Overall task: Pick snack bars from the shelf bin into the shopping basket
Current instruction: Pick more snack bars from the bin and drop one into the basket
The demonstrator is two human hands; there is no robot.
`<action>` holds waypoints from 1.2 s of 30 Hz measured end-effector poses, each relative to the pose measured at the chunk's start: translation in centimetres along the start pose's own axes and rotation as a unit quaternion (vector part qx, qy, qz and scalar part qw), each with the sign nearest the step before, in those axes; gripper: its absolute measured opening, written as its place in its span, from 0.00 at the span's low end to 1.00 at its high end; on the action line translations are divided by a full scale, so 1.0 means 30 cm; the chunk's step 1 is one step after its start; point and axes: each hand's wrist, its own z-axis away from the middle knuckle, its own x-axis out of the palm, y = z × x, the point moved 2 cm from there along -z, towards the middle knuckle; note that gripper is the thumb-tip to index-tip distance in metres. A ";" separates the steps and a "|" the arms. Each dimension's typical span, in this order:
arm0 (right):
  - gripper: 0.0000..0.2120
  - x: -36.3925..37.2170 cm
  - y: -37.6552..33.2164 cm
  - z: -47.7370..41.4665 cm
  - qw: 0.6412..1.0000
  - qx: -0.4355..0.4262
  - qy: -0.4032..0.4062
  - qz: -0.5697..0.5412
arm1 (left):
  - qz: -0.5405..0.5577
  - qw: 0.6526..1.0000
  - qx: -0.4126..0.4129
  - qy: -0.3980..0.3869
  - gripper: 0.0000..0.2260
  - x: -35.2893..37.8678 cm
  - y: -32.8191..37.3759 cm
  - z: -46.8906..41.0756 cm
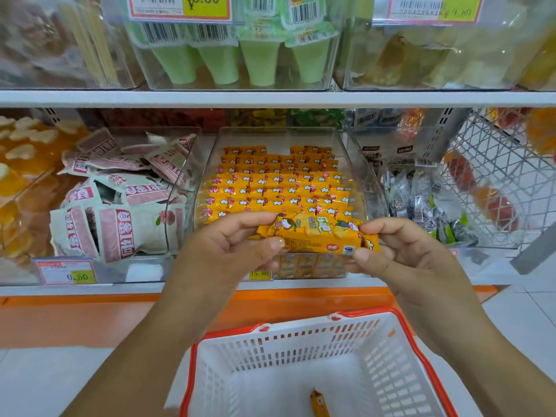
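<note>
Two hands hold one yellow snack bar (316, 236) by its ends: left hand (231, 251) and right hand (400, 254) both pinch it, above the white basket (288, 341), before the clear bin (355, 164) of bars.

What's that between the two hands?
A yellow snack bar spans the gap: the left hand pinches one end, the right hand the other. The head view shows it.
</note>
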 end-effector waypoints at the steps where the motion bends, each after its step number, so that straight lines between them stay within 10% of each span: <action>1: 0.26 0.001 0.002 -0.002 1.000 0.002 0.000 -0.002 | 0.002 1.000 0.001 -0.002 0.13 -0.002 -0.002 -0.001; 8: 0.09 0.010 -0.009 -0.015 0.996 0.014 0.010 -0.091 | 0.043 0.999 -0.001 0.012 0.11 -0.015 -0.018 -0.013; 20: 0.23 0.001 -0.013 -0.014 0.989 0.066 -0.013 -0.132 | 0.018 1.000 -0.007 -0.017 0.12 -0.010 -0.002 -0.006; 36: 0.11 0.014 -0.015 -0.004 0.997 -0.003 0.023 -0.079 | 0.014 0.999 0.004 0.031 0.02 0.018 0.007 -0.008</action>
